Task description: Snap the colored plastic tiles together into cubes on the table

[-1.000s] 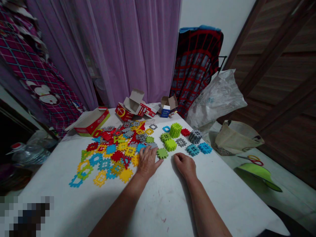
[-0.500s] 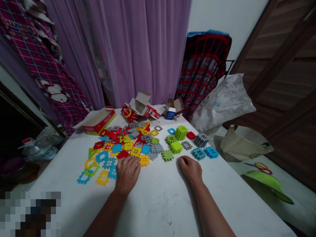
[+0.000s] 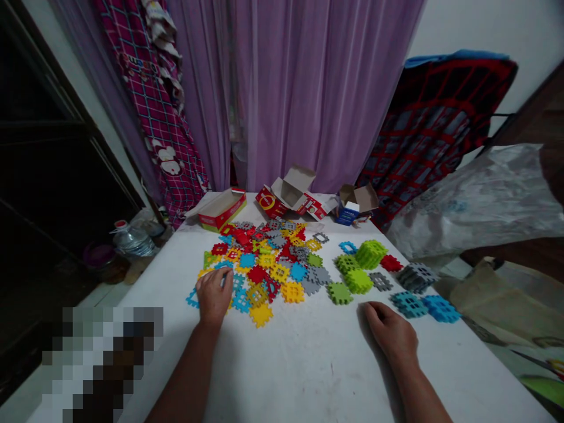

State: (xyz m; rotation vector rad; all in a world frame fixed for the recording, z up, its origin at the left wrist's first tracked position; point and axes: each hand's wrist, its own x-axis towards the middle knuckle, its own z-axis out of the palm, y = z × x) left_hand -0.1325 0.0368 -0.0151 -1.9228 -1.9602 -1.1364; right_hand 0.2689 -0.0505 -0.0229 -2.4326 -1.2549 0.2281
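A heap of flat waffle-shaped plastic tiles in red, yellow, blue, grey and green is spread over the white table. My left hand lies palm down on the heap's near left edge, its fingertips curled over blue and yellow tiles; whether it grips one is hidden. My right hand rests on the bare table with its fingers curled under, nothing seen in it. In front of it lie a loose green tile, green assembled cubes, a grey cube and blue cubes.
Open red cardboard boxes and a small blue box sit at the table's far edge before a purple curtain. A crumpled plastic bag is at the right. A water bottle stands on the floor at the left.
My left hand has slid leftward along the near edge of the tile heap, from the green tile to the blue and yellow ones. The view has turned left. The right hand stayed put.
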